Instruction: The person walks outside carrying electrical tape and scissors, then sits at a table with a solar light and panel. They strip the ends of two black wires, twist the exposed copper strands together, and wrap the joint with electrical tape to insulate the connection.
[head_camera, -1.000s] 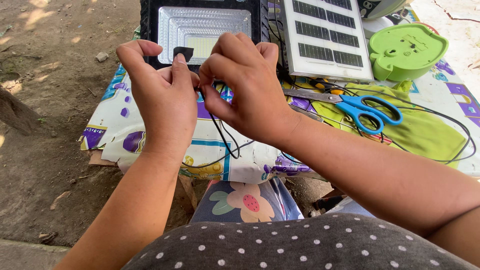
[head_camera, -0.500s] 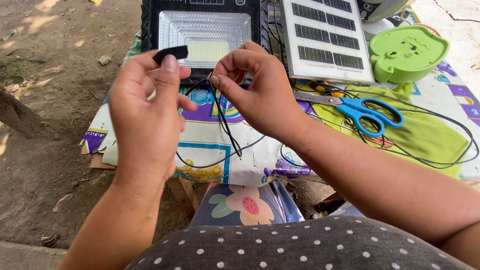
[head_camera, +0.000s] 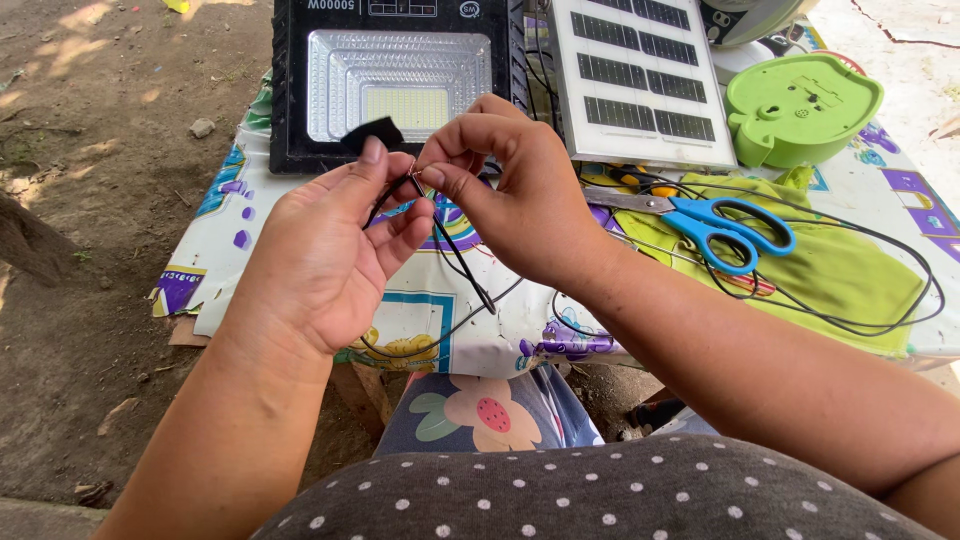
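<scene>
Since half a second ago both hands have lifted slightly and drawn closer. From the head camera, my left hand (head_camera: 330, 250) pinches a strip of black tape (head_camera: 368, 133) with the thin black wire (head_camera: 455, 250), and my right hand (head_camera: 510, 195) grips the same joint by the fingertips, near the flood lamp (head_camera: 395, 80). Wrapping looks barely begun; the tape end stands free. Blue scissors (head_camera: 725, 230) lie right, on the green cloth (head_camera: 850, 270).
</scene>
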